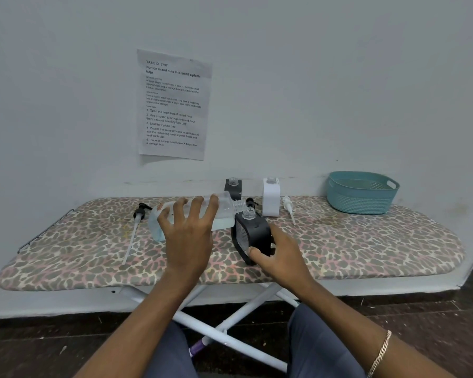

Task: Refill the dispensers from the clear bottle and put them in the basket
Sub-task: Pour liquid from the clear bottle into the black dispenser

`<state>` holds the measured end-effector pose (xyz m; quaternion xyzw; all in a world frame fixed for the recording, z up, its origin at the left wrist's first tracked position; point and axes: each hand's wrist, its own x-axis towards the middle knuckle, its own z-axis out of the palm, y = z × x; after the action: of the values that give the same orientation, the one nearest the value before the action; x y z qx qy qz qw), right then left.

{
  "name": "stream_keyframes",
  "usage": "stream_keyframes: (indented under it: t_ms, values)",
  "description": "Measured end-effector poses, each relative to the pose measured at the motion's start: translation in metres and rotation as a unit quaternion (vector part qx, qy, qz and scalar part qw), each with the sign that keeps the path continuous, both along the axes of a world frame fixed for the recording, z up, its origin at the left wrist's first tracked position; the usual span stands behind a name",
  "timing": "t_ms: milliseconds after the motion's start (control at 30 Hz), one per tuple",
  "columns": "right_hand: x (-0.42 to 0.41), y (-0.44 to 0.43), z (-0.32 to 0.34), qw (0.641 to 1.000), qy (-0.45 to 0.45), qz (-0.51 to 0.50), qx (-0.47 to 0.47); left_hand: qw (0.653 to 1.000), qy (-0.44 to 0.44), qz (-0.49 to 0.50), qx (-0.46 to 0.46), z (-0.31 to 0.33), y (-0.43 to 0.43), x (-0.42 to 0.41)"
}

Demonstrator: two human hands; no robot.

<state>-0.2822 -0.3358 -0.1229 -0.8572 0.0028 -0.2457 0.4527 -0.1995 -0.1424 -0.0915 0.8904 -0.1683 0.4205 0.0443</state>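
Pouring step, by judgement. The clear bottle (191, 216), tipped nearly flat, is gripped by the left hand (187, 236), its mouth just above the dispenser (253, 236) neck at 3 o'clock. The dispenser is clasped by the right hand (280, 257). Further tilt is needed next; the basket (362, 193) is seen at 2 o'clock, empty.

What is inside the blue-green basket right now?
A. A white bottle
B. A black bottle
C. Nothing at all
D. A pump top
C: the basket at the far right of the ironing board shows only its bare inside, while the white dispenser and the far black dispenser stand on the board and the near black dispenser is in the right hand.
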Motion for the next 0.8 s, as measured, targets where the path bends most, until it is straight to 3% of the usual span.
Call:
stream_keyframes:
  t_ms: [800]
  values:
    - [-0.0018,0.001,0.0033,1.0,0.002,-0.002,0.002,1.0,-0.008,0.001,-0.001,0.0002,-0.0005,-0.0015]
